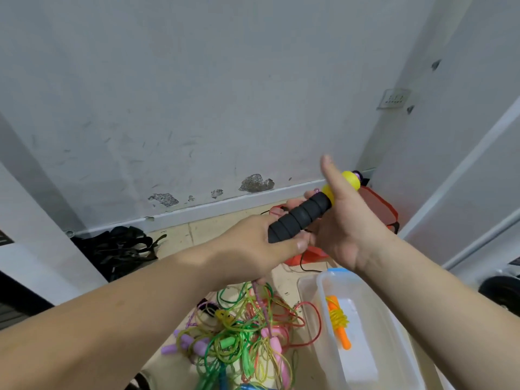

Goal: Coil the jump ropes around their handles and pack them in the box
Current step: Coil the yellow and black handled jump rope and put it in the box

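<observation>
With the left hand [253,243] curled around the low end of the handle [299,216], above the pile [239,333] near the box [323,277], and the right hand [343,229] showing thumb raised, fingers mostly hidden behind, better keep the hanging rope [264,311] tight, turns side by side.

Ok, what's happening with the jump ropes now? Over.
Left hand grips black handle. Right hand at its yellow end, thumb up, fingers hidden. One orange rope coiled in box. Tangled pile waits below.
</observation>
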A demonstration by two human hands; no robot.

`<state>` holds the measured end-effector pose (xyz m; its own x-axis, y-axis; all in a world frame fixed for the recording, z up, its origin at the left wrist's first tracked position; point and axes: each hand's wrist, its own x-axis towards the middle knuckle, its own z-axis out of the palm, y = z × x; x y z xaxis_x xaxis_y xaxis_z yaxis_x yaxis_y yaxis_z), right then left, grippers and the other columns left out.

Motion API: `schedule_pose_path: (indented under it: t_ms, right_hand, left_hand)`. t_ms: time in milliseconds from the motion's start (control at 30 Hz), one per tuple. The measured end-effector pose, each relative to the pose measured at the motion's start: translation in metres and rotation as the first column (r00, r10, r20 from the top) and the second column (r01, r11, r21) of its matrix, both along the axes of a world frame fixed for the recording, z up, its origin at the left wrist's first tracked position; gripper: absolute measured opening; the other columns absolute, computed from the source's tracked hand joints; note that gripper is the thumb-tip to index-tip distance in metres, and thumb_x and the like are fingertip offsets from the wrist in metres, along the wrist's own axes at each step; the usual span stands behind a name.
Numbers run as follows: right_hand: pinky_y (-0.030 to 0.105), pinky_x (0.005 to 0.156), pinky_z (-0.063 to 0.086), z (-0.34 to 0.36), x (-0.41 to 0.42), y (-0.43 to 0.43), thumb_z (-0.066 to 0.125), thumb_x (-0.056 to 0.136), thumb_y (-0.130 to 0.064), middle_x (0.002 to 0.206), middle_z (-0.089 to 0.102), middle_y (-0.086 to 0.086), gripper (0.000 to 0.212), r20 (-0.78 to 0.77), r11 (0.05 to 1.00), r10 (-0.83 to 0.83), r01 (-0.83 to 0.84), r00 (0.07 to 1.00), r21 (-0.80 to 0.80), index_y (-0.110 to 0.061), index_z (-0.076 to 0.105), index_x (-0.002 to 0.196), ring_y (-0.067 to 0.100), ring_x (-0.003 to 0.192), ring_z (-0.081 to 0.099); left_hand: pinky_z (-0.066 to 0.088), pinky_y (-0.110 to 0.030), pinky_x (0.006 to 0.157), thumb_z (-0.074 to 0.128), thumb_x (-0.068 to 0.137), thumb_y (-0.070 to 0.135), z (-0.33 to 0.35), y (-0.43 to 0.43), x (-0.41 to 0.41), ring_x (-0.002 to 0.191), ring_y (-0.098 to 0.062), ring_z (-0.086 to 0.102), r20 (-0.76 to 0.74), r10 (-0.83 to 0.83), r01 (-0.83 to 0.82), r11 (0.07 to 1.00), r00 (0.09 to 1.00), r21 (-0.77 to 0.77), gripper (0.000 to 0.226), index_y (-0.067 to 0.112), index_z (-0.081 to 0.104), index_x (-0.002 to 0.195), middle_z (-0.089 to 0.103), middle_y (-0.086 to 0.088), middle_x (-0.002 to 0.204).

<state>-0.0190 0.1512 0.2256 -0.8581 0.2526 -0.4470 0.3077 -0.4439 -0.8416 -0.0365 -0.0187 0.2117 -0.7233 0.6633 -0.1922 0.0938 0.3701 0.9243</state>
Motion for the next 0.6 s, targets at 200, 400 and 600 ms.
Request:
schedule_pose_path:
  t_ms: [200,400,600]
  right_hand:
    - [0.053,0.091,0.059,0.001,0.001,0.008,0.04,0.099,-0.058,0.101,0.075,0.019,0.048,0.05,0.993,-0.084,0.088,0.995,-0.083,-0.014,0.057,0.111,0.039,0.108,0.072]
    - [0.051,0.079,0.061,0.008,0.0,-0.003,0.039,0.103,-0.047,0.095,0.076,0.021,0.039,-0.033,0.996,-0.077,0.075,0.996,-0.047,-0.012,0.053,0.096,0.036,0.087,0.075]
    - [0.057,0.092,0.057,0.007,0.003,-0.015,0.036,0.103,-0.044,0.079,0.073,0.016,0.037,-0.091,0.997,-0.043,0.038,0.995,-0.061,-0.012,0.05,0.09,0.031,0.069,0.073]
  left_hand:
    - [0.031,-0.019,0.046,0.077,0.086,0.029,0.0,-0.001,0.0,0.047,-0.013,0.033,-0.047,0.138,-0.14,0.989,0.989,-0.052,0.033,0.019,0.052,0.067,0.032,0.011,0.049]
    - [0.024,-0.019,0.042,0.076,0.083,0.028,0.0,-0.003,-0.005,0.044,-0.014,0.029,-0.091,0.239,-0.244,0.969,0.967,-0.043,0.034,0.019,0.049,0.065,0.032,0.008,0.049]
    - [0.024,-0.018,0.04,0.077,0.082,0.023,0.002,-0.009,-0.005,0.04,-0.011,0.028,-0.111,0.267,-0.271,0.962,0.957,-0.026,0.031,0.018,0.053,0.063,0.03,0.011,0.044]
